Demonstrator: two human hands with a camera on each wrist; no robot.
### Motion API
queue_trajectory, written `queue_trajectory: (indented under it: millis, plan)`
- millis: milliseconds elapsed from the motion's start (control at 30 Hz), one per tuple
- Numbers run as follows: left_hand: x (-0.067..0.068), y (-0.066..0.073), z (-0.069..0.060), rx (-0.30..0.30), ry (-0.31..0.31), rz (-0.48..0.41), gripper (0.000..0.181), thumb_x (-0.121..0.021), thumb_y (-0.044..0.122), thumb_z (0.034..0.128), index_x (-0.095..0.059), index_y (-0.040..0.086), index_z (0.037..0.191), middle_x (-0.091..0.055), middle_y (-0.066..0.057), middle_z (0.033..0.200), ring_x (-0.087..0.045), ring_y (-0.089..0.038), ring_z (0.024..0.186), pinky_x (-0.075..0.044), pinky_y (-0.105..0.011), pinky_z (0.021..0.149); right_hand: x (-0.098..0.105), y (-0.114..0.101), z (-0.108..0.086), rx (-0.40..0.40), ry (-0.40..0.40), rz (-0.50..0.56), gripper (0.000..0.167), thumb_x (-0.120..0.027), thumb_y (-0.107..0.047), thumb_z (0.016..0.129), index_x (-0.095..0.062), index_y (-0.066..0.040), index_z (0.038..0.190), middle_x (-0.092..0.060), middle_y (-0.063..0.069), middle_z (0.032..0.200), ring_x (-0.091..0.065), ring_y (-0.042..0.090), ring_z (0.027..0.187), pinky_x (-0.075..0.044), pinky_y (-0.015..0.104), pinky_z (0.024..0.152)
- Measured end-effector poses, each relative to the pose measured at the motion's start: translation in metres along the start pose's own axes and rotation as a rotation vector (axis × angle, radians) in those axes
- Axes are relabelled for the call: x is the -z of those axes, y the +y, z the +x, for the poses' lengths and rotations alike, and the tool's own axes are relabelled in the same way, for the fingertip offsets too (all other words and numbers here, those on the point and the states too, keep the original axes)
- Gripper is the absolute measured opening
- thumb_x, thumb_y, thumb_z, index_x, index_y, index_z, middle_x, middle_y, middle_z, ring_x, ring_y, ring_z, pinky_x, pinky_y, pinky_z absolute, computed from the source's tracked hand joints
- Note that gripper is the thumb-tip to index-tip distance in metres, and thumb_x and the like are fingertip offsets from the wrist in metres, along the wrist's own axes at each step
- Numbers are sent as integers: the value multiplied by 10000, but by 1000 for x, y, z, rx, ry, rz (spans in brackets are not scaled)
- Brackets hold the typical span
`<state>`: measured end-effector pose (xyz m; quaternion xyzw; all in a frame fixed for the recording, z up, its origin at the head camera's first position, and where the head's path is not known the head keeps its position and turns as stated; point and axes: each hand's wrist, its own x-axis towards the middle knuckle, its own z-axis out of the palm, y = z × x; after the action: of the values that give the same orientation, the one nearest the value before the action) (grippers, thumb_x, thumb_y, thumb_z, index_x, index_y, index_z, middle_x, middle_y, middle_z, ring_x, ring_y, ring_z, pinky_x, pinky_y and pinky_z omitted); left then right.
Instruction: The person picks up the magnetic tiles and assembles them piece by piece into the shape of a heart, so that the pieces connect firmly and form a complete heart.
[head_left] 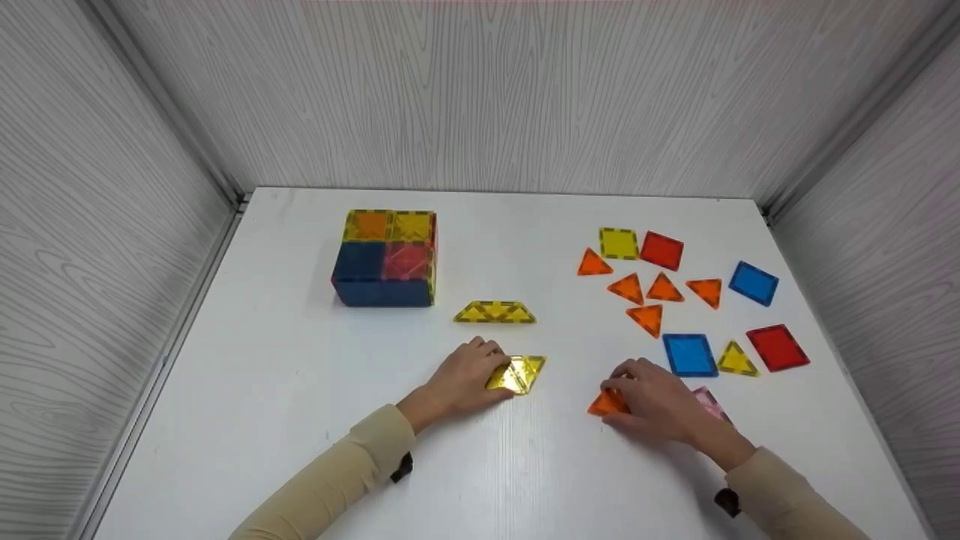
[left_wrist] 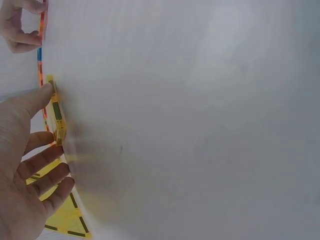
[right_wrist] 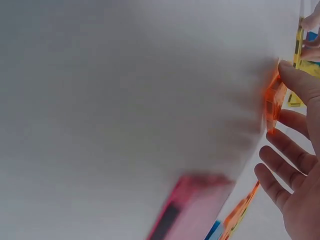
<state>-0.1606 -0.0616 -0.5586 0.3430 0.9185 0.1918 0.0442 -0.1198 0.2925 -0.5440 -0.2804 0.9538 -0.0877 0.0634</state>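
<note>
My left hand grips joined yellow triangular tiles by their left side, near the middle of the white table. In the left wrist view, thumb and forefinger pinch the yellow tiles by their edges. To the right, my right hand pinches an orange triangular tile between thumb and fingers, low over the table. The right wrist view shows that orange tile tilted on edge; whether it touches the table I cannot tell. Beyond the left hand lies a row of joined yellow triangles forming a trapezoid.
A box of coloured tiles stands at the back left. On the right lie several loose orange triangles, blue squares, red squares, a yellow square and a yellow triangle. A pink tile is partly behind the right hand.
</note>
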Motion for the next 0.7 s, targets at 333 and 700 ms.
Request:
queue_trajectory:
  millis: [333, 700]
  plan:
    - [-2, -2, 2, -2, -16, 5, 537, -750, 472, 964, -689, 99, 1346, -691, -65, 1282, -604, -237, 1134, -534, -407, 986, -10, -30, 37, 139, 24, -30, 475, -806, -486, 910, -749, -191, 1277, -691, 28, 1242, -627, 192, 1086, -605, 347, 877]
    - [-2, -3, 2, 15, -17, 7, 533, -754, 478, 959, -694, 102, 1332, -690, -56, 1288, -594, -229, 1137, -530, -396, 991, -10, -35, 47, 29, 29, -62, 585, -843, -480, 873, -726, -120, 1319, -702, 70, 1154, -613, 202, 1002, -596, 343, 834]
